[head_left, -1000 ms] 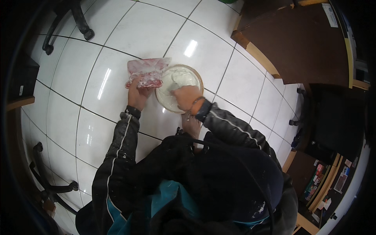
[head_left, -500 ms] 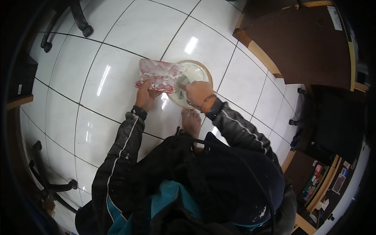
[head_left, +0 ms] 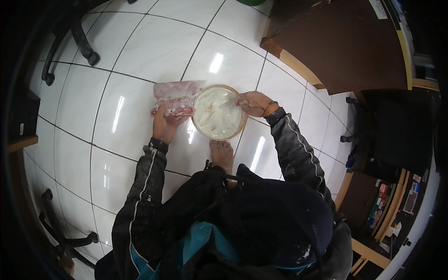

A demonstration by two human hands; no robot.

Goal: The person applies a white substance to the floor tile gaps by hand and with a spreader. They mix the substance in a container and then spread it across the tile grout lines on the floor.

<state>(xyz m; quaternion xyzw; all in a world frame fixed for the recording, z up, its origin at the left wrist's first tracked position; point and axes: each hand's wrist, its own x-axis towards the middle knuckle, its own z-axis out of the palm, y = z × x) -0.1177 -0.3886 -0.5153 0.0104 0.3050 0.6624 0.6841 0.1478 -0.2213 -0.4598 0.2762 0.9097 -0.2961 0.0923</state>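
Note:
My left hand grips a red flat tool, like a wide plastering board, smeared with white paste, beside the left rim of a round container. The round container on the tiled floor holds creamy white paste. At its upper right edge, my right hand is closed on a small flat scraper, partly hidden and smeared with paste, that dips toward the paste. My bare foot stands just below the container.
A dark brown wooden cabinet fills the upper right, with a shelved desk lower right. Wheeled chair bases are at the upper left and lower left. A green object shows at the top edge, on the white floor tiles.
My right hand has moved right, from over the paste to the container's edge, uncovering the paste. My left hand and red tool moved right, then back left and slightly down. The view has shifted slightly.

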